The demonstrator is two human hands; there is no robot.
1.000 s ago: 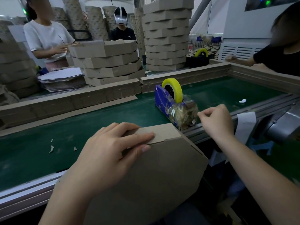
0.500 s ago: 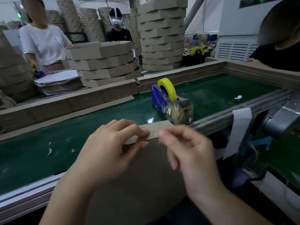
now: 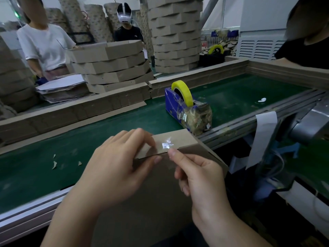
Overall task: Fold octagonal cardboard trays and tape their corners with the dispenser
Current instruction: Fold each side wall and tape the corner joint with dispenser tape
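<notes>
The brown octagonal cardboard tray [image 3: 151, 207] leans on edge against the near edge of the green conveyor belt [image 3: 89, 139], with its top flap running left to right. The left hand [image 3: 115, 168] grips that flap at the corner seam, fingers curled over it. The right hand [image 3: 197, 175], touching the seam from the right, pinches 1 strip of clear tape [image 3: 167, 144] that glints on the flap. Pressing it down probably falls to the right hand. The blue tape dispenser [image 3: 185, 107] sits just beyond the tray.

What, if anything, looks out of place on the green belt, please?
Torn cardboard scraps lie loose on the belt at the left, and a small white object sits alone right of the dispenser, whose front is wrapped in crumpled film.
</notes>
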